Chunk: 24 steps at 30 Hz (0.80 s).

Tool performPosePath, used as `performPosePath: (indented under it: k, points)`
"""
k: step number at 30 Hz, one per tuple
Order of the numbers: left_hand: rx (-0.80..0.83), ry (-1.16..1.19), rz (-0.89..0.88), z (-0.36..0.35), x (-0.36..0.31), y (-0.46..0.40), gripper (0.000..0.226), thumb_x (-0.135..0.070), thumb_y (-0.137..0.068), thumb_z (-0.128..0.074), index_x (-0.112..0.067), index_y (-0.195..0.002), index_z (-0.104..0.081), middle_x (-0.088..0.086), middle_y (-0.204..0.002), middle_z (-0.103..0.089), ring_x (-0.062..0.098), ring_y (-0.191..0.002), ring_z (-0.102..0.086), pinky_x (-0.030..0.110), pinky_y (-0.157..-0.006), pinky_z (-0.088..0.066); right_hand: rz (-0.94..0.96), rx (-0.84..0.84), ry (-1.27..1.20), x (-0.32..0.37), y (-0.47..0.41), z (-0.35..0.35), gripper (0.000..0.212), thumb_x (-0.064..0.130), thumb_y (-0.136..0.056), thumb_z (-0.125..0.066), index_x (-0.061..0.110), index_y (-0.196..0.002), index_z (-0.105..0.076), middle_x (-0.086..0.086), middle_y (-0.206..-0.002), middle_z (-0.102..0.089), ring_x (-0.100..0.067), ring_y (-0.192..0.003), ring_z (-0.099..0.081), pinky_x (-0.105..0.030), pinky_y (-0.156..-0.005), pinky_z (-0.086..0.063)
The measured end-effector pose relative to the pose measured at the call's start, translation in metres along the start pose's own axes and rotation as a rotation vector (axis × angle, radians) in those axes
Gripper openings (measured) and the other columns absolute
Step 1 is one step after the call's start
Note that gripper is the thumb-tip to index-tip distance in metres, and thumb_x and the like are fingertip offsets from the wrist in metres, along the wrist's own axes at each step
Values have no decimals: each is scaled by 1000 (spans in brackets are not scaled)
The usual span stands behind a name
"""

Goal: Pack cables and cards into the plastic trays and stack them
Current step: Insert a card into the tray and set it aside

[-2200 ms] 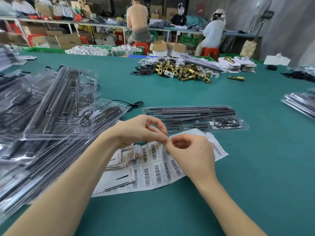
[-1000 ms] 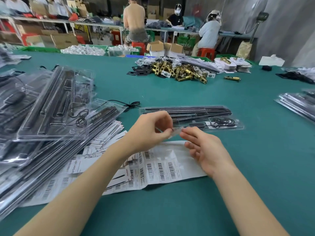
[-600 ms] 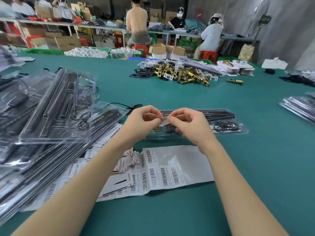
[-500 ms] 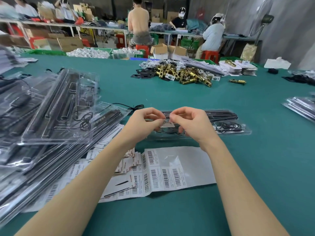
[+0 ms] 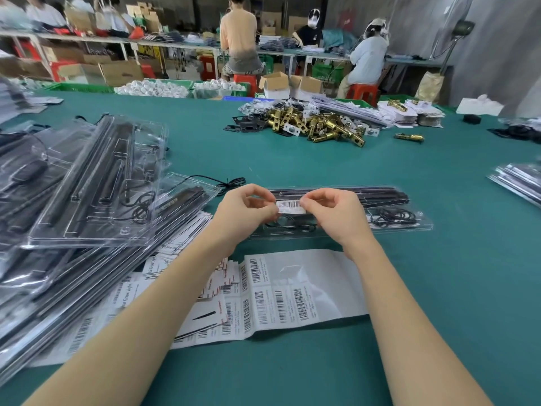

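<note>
- Since a moment ago, the barcode sticker (image 5: pixel 292 207) is showing more fully between the two hands, stretched flat above the tray instead of half hidden by fingers.
- The left hand (image 5: pixel 244 211) is pinching the sticker's left end with curled fingers; the right hand (image 5: pixel 332 213) is pinching its right end the same way.
- The sticker is hanging just over the clear plastic tray (image 5: pixel 380 212), which is lying lengthwise near the middle of the bench (image 5: pixel 439 288) with black rods and a coiled cable (image 5: pixel 393 215) inside.
- A sheet of barcode labels (image 5: pixel 292 294) is lying toward the near edge, between the forearms.
- A heap of filled trays (image 5: pixel 87 186) is sitting along the left edge, over printed cards (image 5: pixel 126 291).
- Brass latch parts (image 5: pixel 319 126) are lying toward the far edge.
</note>
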<state>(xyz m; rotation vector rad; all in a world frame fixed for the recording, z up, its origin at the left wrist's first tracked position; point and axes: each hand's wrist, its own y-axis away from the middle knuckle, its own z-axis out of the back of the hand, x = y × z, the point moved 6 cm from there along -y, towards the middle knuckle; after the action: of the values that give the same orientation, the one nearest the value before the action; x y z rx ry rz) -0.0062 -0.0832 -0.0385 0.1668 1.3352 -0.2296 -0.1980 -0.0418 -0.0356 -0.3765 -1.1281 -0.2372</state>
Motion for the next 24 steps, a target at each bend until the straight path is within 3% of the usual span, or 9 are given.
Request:
performPosePath:
  k: [4, 8, 15, 24]
  points:
    - [-37, -120, -40, -1, -3, 2, 13, -14, -84, -77, -23, -90, -70, -6, -78, -76, 13, -80, -74, 23, -71, -55, -4, 24, 57, 0, 0, -5, 4, 29, -84, -77, 27, -80, -77, 12, -79, -76, -5, -80, -70, -27, -78, -54]
    - [-69, -214, -87, 2, -9, 4, 17, -12, -81, -78, -26, -88, -69, -9, -84, -73, 5, -77, -70, 8, -52, -45, -9, 63, 73, -3, 2, -8, 9, 27, -87, -75, 29, -78, -75, 10, -82, -75, -7, -78, -67, -28, -79, -54]
    - [-89, -415, -181, -4, -18, 8, 11, -12, -80, -74, -23, -81, -73, -9, -81, -73, -2, -72, -69, 2, -61, -46, 13, 47, 177, -2, 3, -8, 9, 31, -87, -76, 32, -78, -74, 18, -76, -72, 14, -68, -61, -2, -55, -38]
    - [-92, -517, -137, -6, -20, 9, 10, -19, -81, -72, -27, -79, -78, -13, -80, -68, 0, -77, -63, 3, -60, -38, 64, 21, 236, 5, 7, -9, 6, 29, -89, -75, 31, -82, -75, 16, -76, -70, 3, -75, -63, -10, -63, -41]
